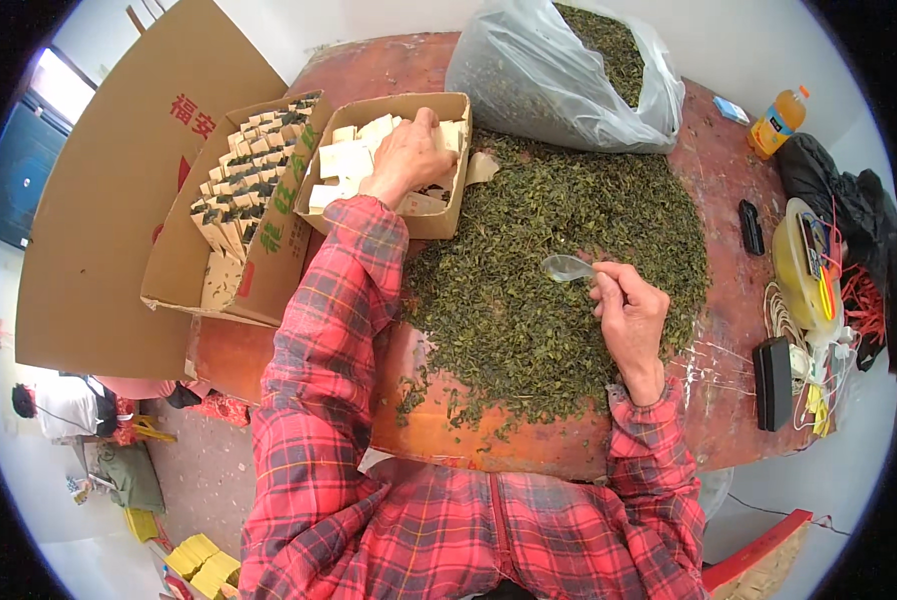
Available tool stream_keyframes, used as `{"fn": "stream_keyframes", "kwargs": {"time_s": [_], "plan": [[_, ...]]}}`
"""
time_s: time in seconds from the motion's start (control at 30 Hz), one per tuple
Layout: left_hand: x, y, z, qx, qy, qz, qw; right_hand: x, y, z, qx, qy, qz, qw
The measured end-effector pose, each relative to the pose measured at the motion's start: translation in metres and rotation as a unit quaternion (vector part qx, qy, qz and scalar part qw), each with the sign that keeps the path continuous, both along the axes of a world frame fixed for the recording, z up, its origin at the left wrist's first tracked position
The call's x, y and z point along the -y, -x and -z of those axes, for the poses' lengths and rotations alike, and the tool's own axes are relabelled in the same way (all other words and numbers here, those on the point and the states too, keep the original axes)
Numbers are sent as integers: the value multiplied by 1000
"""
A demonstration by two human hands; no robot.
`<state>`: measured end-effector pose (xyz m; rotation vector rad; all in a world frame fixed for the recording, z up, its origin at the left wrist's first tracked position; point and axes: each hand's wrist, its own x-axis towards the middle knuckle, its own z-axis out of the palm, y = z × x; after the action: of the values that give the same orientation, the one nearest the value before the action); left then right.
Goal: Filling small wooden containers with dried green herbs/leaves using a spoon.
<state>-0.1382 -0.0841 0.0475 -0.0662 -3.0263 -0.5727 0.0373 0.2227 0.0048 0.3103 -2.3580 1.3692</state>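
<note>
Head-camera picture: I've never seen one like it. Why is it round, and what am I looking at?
There's no machine here, just a person's two bare hands. This single picture comes from the left one of two wide fisheye cameras worn on the person's head, looking down, so it looks round and straight edges bend.

On the reddish table lies a broad heap of green leaves, with a plastic bag of more behind it. A small cardboard box holds pale paper packets; the longer box beside it holds rows of leaf-filled ones.

The right hand holds a clear spoon. The left hand reaches into the small box; its fingertips' grip isn't clear.
</note>
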Motion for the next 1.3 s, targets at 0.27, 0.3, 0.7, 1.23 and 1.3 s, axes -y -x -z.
{"fn": "stream_keyframes", "kwargs": {"time_s": [0.27, 0.3, 0.7, 1.23, 1.3], "plan": [[-4, -7, 2, -60, -33, -39, 997, -1, 0, 1, 0, -7, 1, 1000], [-5, -7, 4, -73, -28, -45, 996, -1, 0, 1, 2, -4, 0, 1000], [-10, -32, -1, -133, -47, -46, 989, -2, 2, 3, 0, -4, 0, 1000], [-6, -56, 6, -250, -185, -27, 950, -1, 4, 9, -6, -1, 0, 1000], [-8, -58, 5, -265, -182, -16, 947, -1, 4, 9, -6, -1, 0, 1000]]}}
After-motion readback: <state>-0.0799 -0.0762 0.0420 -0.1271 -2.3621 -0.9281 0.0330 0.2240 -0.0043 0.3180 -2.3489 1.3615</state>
